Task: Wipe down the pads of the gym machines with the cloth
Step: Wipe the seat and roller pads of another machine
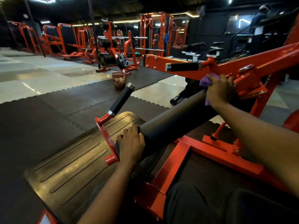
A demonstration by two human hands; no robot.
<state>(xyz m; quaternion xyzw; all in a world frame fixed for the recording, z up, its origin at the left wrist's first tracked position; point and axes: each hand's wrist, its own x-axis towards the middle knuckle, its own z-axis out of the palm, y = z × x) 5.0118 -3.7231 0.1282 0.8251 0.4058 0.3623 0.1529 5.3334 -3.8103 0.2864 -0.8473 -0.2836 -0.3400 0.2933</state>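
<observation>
Head view: mid-wipe, probably early. Cloth (pixel 205 81) bunched in curled right hand (pixel 220 90), pressed on roller (pixel 174 118) far right end. Left hand (pixel 131 143) curled over near end, bracing. Likely left: roller length, other machines (pixel 53 39) far left.

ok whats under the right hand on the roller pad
A purple cloth, bunched against the far end of the roller pad. Its edges show above and below the right hand; the part beneath the palm is covered.
</observation>
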